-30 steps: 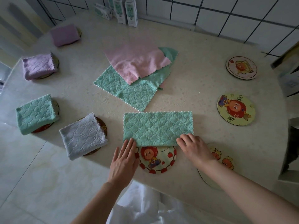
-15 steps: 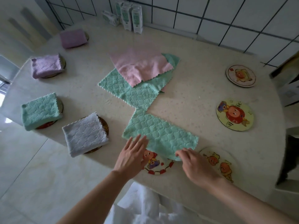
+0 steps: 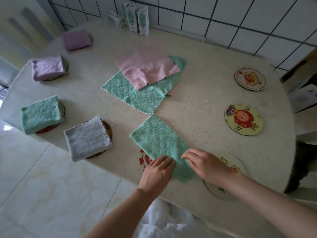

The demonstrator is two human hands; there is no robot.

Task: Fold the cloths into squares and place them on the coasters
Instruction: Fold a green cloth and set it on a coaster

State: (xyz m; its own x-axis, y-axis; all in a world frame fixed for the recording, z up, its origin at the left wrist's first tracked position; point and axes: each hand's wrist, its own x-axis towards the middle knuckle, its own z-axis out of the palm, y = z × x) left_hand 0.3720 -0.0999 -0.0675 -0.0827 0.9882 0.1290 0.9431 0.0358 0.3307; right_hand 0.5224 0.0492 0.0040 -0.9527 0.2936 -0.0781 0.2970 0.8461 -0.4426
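Head view. The left grip [image 3: 157, 170] lies flat with straight fingers, pressing down the near end of the green strip [image 3: 159, 138], a cloth folded once lengthwise. The right grip [image 3: 205, 164] has its fingertips on the same end from the other side. Its fingers are slightly bent, and I cannot tell whether they pinch the fabric or only rest on it.

The strip lies slantwise on the desk [image 3: 197, 103]. Its near end covers most of the red-rimmed coaster [image 3: 143, 159], and its far corner comes close to the open green cloth [image 3: 140, 95], which has a pink cloth [image 3: 145, 67] lying on top of it. A pale coaster [image 3: 228, 169] sits partly under the right wrist, and two bare coasters [image 3: 243, 119] [image 3: 250, 79] lie farther right.

On the left, a grey square [image 3: 87, 138], a green square [image 3: 41, 114], a lilac square [image 3: 48, 67] and a purple square [image 3: 76, 40] each sit on a coaster of their own.

The step in hand looks like the second fold, which would turn the strip into a square. The next move probably calls for taking both corners of one short end, carrying them onto the other end and matching the edges. The square would then go centred onto the red-rimmed coaster under it.
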